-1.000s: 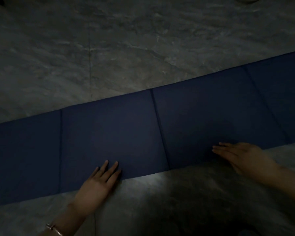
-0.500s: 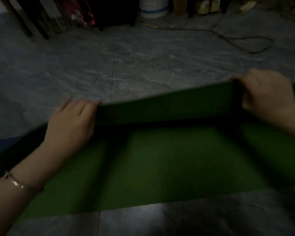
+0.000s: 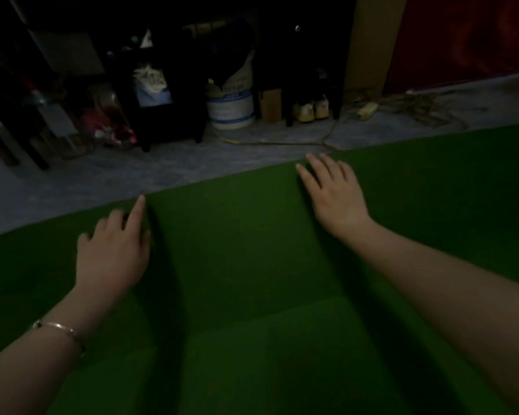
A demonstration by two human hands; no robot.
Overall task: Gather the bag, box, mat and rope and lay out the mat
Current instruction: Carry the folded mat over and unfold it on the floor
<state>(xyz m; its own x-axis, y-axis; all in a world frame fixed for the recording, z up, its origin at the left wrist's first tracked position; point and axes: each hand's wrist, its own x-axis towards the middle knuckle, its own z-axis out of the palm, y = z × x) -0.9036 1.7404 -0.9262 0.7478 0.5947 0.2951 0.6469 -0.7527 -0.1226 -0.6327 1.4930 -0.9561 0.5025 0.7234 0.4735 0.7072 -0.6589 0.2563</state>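
Observation:
A green mat [image 3: 246,265] lies spread flat over the grey floor and fills the lower part of the head view, with fold creases running across it. My left hand [image 3: 114,250] rests palm down near the mat's far edge, fingers spread, a bracelet on the wrist. My right hand [image 3: 333,193] also lies flat on the mat at its far edge, fingers apart. Neither hand holds anything. A tangled rope [image 3: 417,106] lies on the floor at the back right. A tall cardboard box [image 3: 372,43] stands against the back wall.
Dark furniture [image 3: 168,94] lines the back wall, with a white bucket [image 3: 231,109], shoes [image 3: 310,110] and clutter [image 3: 108,127] beneath. A cord [image 3: 282,142] trails across the grey floor [image 3: 102,181] beyond the mat. A red cloth [image 3: 468,37] hangs at the back right.
The mat showed its blue side folded narrow, then both hands lifted its near edge and flipped it away. Now the green side lies flat and both hands press on it, open.

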